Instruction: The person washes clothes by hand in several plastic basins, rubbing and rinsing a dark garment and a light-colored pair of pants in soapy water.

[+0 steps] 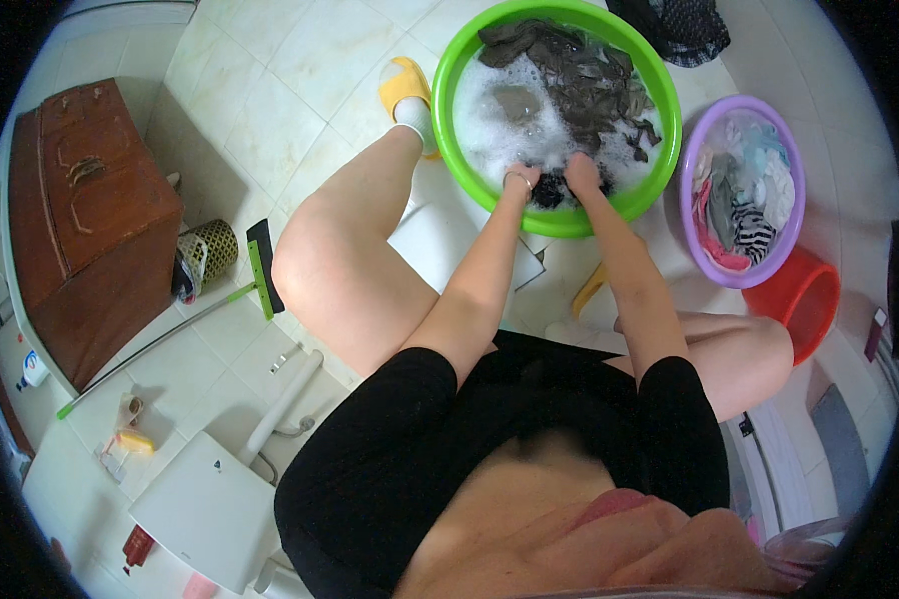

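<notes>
As the left hand [522,178] and right hand [582,176] rest in white foamy suds [484,125] by the near rim of a round, bright-green plastic basin [444,100], a wet black cloth [548,191] lies between them — neither hand clearly nearer, long axis unclear — fingers too hidden to tell their grip.

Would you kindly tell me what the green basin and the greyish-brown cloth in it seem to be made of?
Green basin: probably smooth plastic, given its evenly coloured, moulded-looking rim. Greyish-brown cloth: a limp, wet textile, judging by its soft, crumpled folds; the fibre can't be told.
</notes>
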The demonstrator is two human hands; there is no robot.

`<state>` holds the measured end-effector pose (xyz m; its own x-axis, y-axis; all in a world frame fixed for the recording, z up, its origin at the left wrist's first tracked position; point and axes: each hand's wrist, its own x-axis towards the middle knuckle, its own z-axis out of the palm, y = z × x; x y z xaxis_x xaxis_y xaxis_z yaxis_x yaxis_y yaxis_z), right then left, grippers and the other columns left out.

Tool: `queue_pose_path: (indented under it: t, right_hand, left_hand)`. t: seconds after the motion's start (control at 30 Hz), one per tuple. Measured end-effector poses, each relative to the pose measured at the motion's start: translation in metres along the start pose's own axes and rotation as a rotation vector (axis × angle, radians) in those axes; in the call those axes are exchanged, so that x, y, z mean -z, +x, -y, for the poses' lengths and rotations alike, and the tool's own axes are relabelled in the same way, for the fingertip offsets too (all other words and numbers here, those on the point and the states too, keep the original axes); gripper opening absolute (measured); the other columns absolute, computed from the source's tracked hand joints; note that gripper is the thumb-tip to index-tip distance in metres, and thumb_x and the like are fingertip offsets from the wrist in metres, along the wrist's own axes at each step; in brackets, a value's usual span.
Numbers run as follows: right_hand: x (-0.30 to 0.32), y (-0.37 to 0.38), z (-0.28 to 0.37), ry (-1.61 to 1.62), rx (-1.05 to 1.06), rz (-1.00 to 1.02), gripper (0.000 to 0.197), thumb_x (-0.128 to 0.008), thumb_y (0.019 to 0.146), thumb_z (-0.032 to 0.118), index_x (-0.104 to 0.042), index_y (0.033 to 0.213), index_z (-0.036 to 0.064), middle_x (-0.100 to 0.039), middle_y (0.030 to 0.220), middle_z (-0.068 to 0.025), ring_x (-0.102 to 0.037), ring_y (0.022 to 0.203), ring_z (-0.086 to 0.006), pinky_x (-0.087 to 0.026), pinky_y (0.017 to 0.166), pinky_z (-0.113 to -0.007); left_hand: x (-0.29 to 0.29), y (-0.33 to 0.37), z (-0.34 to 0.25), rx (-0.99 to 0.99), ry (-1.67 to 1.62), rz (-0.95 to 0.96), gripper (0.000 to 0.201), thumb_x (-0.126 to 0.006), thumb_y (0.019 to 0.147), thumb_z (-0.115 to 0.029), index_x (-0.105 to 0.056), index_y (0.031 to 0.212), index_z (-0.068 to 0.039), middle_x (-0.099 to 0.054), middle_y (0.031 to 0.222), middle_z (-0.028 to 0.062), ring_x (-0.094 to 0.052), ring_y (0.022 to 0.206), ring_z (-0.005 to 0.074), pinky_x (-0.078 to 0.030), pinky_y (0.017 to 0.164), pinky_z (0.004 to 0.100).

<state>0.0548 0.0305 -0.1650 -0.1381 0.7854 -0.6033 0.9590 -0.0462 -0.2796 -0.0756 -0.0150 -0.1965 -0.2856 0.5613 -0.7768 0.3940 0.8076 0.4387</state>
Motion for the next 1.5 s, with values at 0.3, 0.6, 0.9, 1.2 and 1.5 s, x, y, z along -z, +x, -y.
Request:
queue_pose_path:
  t: [0.3, 0.6, 0.9, 1.2, 1.5]
  right_hand:
    - [0.068, -0.087, 0.069, 0.693, 0.571, -0.103, 0.024, -0.060, 0.071, 0.024, -0.052, 0.075, 0.0010, -0.052, 0.062, -0.0139, -0.051, 0.056, -0.0204, -0.041, 0.058, -0.029]
    - [0.097, -0.026, 0.002, 0.517, 0.083, -0.403, 0.040, -0.045, 0.081, 0.040, -0.059, 0.079, 0.0033, -0.059, 0.074, -0.0187, -0.057, 0.070, -0.0266, -0.043, 0.063, -0.035]
    - [0.177, -0.047, 0.033, 0.965, 0.425, -0.106, 0.054, -0.040, 0.080, 0.051, -0.058, 0.077, 0.0002, -0.057, 0.078, -0.0062, -0.050, 0.076, -0.0156, -0.036, 0.074, -0.026]
    - [0.075, -0.026, -0.037, 1.789, 0.132, 0.137, 0.042, -0.046, 0.083, 0.033, -0.044, 0.115, 0.0068, -0.050, 0.112, -0.0024, -0.049, 0.098, -0.0168, -0.039, 0.084, -0.030]
    - [0.048, -0.048, -0.015, 2.034, -0.119, 0.565, 0.030, -0.040, 0.085, 0.033, -0.049, 0.108, 0.0169, -0.055, 0.101, -0.0041, -0.049, 0.093, -0.0176, -0.045, 0.070, -0.042]
  left_hand:
    - [-0.004, -0.027, -0.026, 0.256, -1.519, 0.482, 0.034, -0.046, 0.079, -0.036, -0.055, 0.091, -0.005, -0.058, 0.084, 0.0104, -0.057, 0.073, 0.0241, -0.046, 0.067, 0.0352]
    - [0.037, -0.091, -0.106, -0.126, -0.733, 0.480, 0.064, -0.055, 0.072, -0.053, -0.049, 0.108, 0.000, -0.055, 0.101, 0.0144, -0.055, 0.089, 0.0205, -0.044, 0.075, 0.0313]
    - [0.079, -0.106, -0.149, -0.641, -0.469, 0.248, 0.061, -0.074, 0.058, -0.019, -0.044, 0.107, 0.000, -0.055, 0.094, 0.0096, -0.054, 0.083, 0.0173, -0.045, 0.073, 0.0274]
    - [0.092, -0.183, -0.187, -0.453, -1.251, 0.639, 0.018, -0.057, 0.071, -0.005, -0.055, 0.089, -0.002, -0.059, 0.085, 0.0092, -0.059, 0.075, 0.0215, -0.050, 0.067, 0.0335]
    - [0.109, -0.149, -0.145, -0.270, -1.722, 0.598, 0.019, -0.055, 0.072, -0.011, -0.055, 0.088, -0.001, -0.059, 0.088, 0.0116, -0.056, 0.082, 0.0265, -0.045, 0.077, 0.0389]
